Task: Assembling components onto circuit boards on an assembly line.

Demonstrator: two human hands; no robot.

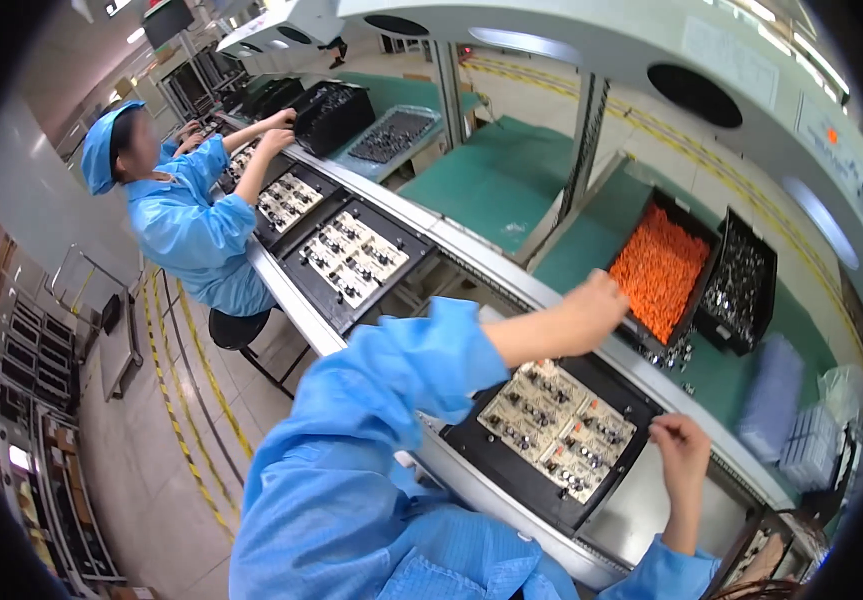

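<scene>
My left hand (pixel 594 308) is stretched over the near left edge of a black bin filled with small orange parts (pixel 663 268). Its fingers are curled together, and what they hold, if anything, cannot be made out. Below that forearm lies a black tray (pixel 584 515) bearing cream circuit boards (pixel 556 428) with dark components and a few orange pieces on them. My right hand (pixel 681 442) is just beside the tray's right corner, thumb and fingers drawn together. Anything in its fingertips is too small to see.
A black bin of dark and silvery parts (pixel 739 285) stands beside the orange ones, with loose parts (pixel 673 352) before it. Clear plastic trays (pixel 773 385) are stacked farther right. Along the conveyor rail leftward sit another board tray (pixel 351 258) and a co-worker (pixel 186 215) reaching into a bin.
</scene>
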